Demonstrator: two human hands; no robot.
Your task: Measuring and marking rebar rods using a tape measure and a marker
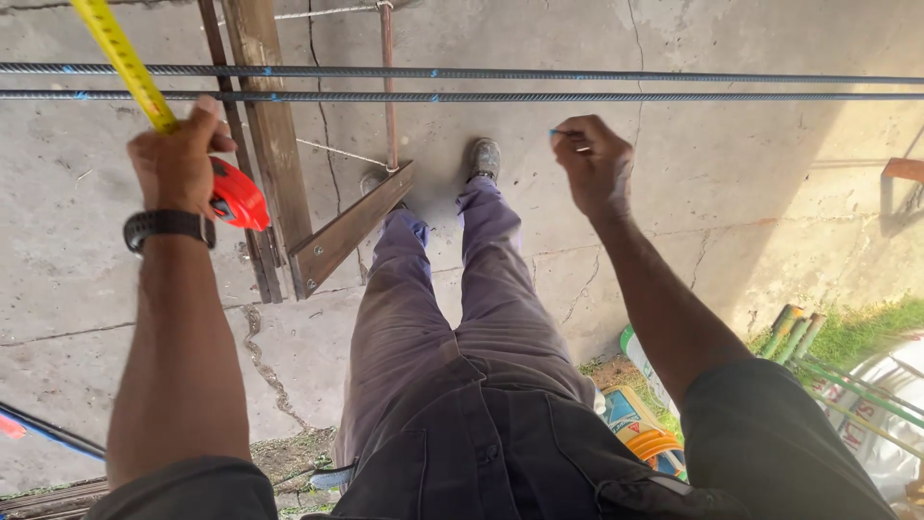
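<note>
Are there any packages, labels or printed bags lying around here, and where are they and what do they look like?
Printed packet: on the ground by the person's right leg, flat, blue, yellow and orange.
White printed sack: lower right on the grass, rounded, red lettering, partly cut off.
Tape measure: in the left hand, red case, yellow marked blade.

Tape measure [237, 195]: red-orange case, gripped in the left hand [176, 164] below the rebars. Its yellow blade [123, 60] is extended, running up-left out of frame, crossing both bars.

Marker [568, 136]: thin, blue-tipped, pinched in the right hand [594, 164], just below the lower bar.

Rebars [577, 87]: two ribbed steel bars, parallel, horizontal across the view, carrying small blue marks at intervals.
</note>
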